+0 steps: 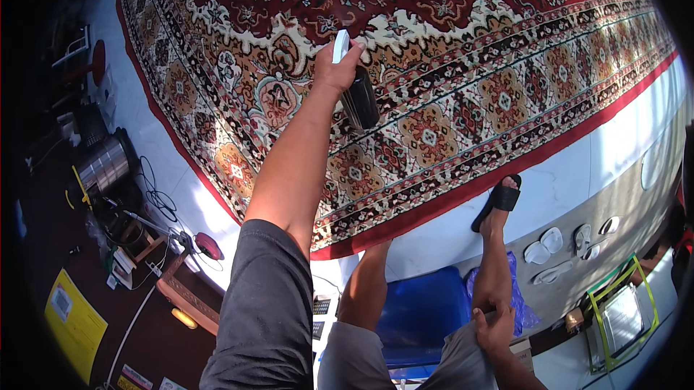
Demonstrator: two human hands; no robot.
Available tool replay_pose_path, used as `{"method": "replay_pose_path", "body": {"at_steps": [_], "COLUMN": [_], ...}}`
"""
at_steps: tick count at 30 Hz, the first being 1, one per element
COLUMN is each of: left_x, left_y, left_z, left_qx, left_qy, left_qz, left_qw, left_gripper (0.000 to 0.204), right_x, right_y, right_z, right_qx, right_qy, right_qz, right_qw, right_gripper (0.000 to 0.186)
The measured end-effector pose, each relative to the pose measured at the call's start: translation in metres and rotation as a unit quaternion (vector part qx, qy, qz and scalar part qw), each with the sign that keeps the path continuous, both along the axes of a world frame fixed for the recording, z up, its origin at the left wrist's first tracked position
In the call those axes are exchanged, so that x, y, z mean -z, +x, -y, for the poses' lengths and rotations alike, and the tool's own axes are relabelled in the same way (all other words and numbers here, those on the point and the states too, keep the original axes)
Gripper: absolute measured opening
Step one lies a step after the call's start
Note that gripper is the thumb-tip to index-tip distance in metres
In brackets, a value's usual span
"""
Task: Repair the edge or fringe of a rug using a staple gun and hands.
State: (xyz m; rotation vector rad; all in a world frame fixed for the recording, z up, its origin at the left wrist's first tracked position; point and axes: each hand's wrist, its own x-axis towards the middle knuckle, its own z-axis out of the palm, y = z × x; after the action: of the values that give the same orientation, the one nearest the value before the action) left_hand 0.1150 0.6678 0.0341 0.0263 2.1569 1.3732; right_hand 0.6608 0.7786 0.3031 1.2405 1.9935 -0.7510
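My left hand [334,66] is reached out over the patterned red rug [470,36], closed on a white handle [341,44] above a dark, glossy cylinder [361,101]. The cylinder leans slightly; whether it touches the rug cannot be made out. My right hand [495,328] is down by my right knee at the lower right, its fingers curled on the knee and the edge of the grey shorts.
A blue plastic seat [423,303] and purple bag [524,307] are between and beside my legs. Several slippers [546,242] lie at right, near a yellow-green framed object [622,314]. Cables [155,198], a metal cylinder [105,166] and a yellow sheet [76,325] are at left.
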Motion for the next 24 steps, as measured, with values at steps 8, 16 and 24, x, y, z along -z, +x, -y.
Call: {"method": "replay_pose_path", "body": {"at_steps": [8,16,24], "left_x": [0.003,0.036,0.000], "left_y": [0.063,0.259,0.417], "left_z": [-0.004,0.061,0.078], "left_qx": [-0.019,-0.144,-0.252], "left_qy": [0.041,0.056,-0.011], "left_qz": [0.047,0.113,0.279], "left_qw": [0.998,0.981,0.926], "left_gripper": [0.019,0.017,0.014], "right_x": [0.000,-0.002,-0.009], "right_y": [0.015,0.022,0.024], "right_z": [-0.004,-0.025,-0.075], "right_qx": [-0.012,-0.032,-0.102], "right_qy": [-0.003,-0.030,-0.065], "right_qz": [-0.004,-0.001,0.019], "right_qw": [1.000,0.999,0.992], "right_gripper": [0.042,0.037,0.031]}}
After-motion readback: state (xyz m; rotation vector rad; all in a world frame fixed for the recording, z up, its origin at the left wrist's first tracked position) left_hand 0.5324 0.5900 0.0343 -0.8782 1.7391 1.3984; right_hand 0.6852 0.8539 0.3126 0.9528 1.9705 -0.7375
